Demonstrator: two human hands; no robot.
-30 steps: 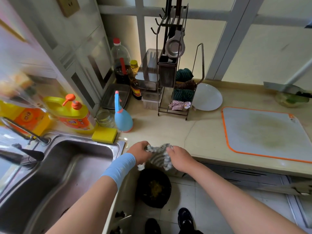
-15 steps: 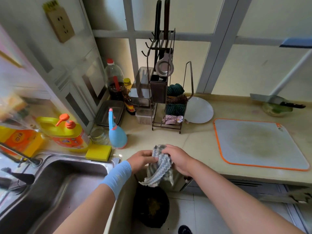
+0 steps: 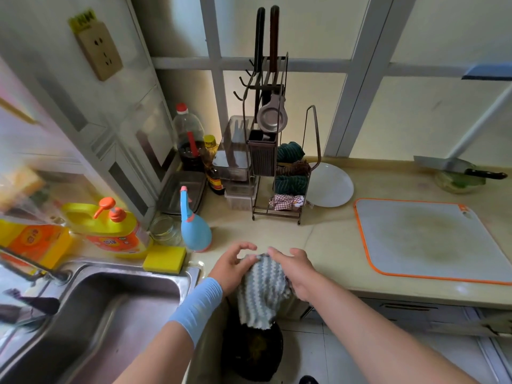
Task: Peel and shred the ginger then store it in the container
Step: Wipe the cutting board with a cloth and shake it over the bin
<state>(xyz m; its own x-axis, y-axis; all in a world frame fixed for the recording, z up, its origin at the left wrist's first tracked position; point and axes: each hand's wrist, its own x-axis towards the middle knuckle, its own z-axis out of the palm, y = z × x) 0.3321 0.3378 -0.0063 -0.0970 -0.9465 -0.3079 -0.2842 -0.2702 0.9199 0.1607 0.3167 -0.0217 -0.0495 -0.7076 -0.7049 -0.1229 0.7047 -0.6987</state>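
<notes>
A clear plastic container [image 3: 235, 162] sits far back, just left of the wire rack [image 3: 261, 159]. At the near edge of the smooth beige counter [image 3: 327, 242], the left hand [image 3: 232, 268] and right hand [image 3: 297, 273] both clutch 1 wavy grey-striped cloth [image 3: 263, 292], which hangs above a round dark bin [image 3: 252, 353].

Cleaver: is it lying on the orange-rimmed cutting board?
No, the cleaver lies across a bowl at the counter's far right, apart from the cutting board.
</notes>
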